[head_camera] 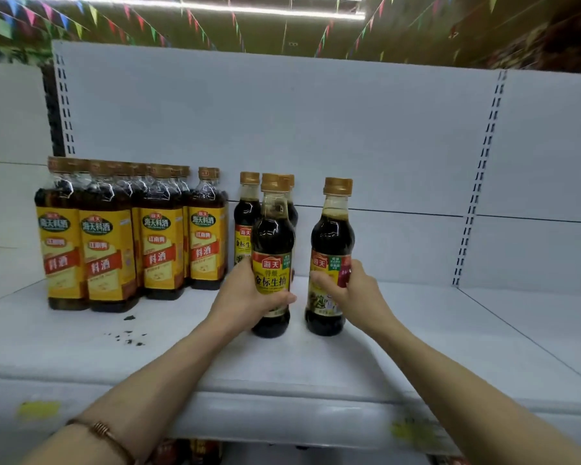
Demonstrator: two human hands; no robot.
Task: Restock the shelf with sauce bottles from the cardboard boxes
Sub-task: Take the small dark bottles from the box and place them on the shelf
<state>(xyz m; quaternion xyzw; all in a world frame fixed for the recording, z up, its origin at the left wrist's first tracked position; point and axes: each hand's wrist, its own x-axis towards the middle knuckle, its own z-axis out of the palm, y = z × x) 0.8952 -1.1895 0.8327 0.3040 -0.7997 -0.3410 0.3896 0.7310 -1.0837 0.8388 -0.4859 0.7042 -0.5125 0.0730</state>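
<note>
Both hands hold soy sauce bottles upright on the white shelf (399, 333). The left hand (245, 298) wraps its fingers and thumb around the label of the left soy sauce bottle (274, 229); the right hand (353, 290) grips the label of the right soy sauce bottle (331, 229), a small gap between the two. Two or three more soy sauce bottles (247, 216) stand just behind the left one. A cluster of taller cooking wine bottles (131, 236) fills the shelf's left side. Dark specks (130, 335) dot the shelf in front of them.
</note>
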